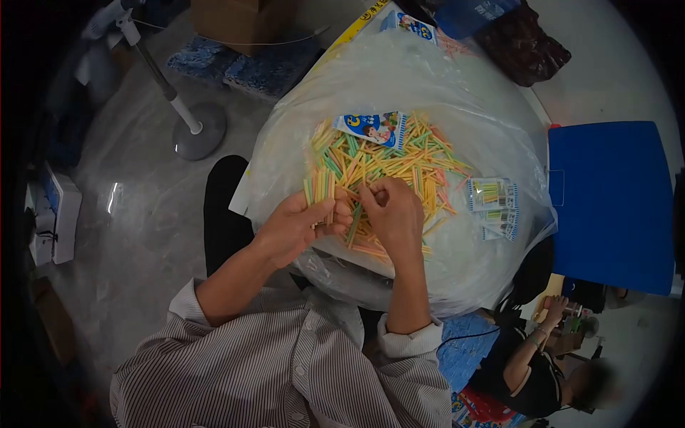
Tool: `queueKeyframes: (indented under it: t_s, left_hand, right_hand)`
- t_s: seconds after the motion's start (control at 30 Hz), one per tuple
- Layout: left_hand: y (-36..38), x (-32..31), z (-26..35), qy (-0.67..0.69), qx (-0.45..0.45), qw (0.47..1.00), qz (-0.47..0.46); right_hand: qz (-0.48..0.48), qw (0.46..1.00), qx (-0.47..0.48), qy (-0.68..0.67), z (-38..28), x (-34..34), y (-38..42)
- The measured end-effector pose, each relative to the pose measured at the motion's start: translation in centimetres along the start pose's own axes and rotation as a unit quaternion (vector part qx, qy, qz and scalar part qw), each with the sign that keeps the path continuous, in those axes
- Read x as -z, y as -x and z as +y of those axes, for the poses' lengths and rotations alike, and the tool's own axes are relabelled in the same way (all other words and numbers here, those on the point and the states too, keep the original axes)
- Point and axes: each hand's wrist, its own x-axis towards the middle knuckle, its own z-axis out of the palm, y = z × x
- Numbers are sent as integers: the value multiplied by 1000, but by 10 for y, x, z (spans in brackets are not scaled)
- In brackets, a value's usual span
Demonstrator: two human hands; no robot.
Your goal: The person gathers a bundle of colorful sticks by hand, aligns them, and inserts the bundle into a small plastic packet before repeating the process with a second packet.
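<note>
My left hand (pixel 300 221) is closed around a small bundle of thin candy sticks (pixel 320 187) in yellow, green and pink, standing roughly upright between thumb and fingers. Just to its right, my right hand (pixel 392 214) has thumb and forefinger pinched together over the pile; what they grip, if anything, is too small to make out. A loose heap of the same coloured sticks (pixel 421 160) lies under and beyond both hands on a clear plastic sheet (pixel 285 143). On the heap's far side rests a blue and white printed packet (pixel 371 130).
Several small filled sachets (pixel 492 196) lie on the plastic at the right. Beyond them stands a blue panel (pixel 610 207). A dark plastic bag (pixel 524 46) sits at the back right, a stand with a round base (pixel 200 132) at the left. Another person (pixel 528 367) sits at lower right.
</note>
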Motion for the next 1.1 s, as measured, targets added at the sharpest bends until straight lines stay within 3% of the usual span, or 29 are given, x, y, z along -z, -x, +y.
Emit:
queueKeyframes:
  t_s: [0.13,0.2,0.4,0.53,0.6,0.73,0.8,0.9,1.03,1.1]
  left_hand:
    - [1,0,1,2,9,1000,17]
    - [-2,-5,0,8,8,1000,14]
    - [-7,-11,-13,39,-2,999,13]
    - [-6,-10,-3,53,16,996,66]
    - [-5,-9,-4,46,12,998,41]
    - [-6,-11,-4,39,2,999,34]
    - [-6,-14,-2,55,5,997,54]
    - [-7,-20,-2,45,13,997,55]
    - [-8,-26,-10,62,29,994,86]
    - [-7,-26,-15,97,15,994,45]
  right_hand:
    - [-15,999,-24,16,-2,2,9]
    - [55,998,-20,-23,-6,6,16]
    - [10,993,86,-82,-28,3,29]
    - [16,989,53,-140,-1,11,7]
    - [93,990,88,57,18,7,-10]
    - [84,982,121,118,23,6,-19]
    - [100,992,58,-56,14,7,-12]
    - [105,981,-14,-165,-12,11,8]
    - [84,984,22,-154,-27,4,31]
    - [94,987,53,-121,-26,-1,37]
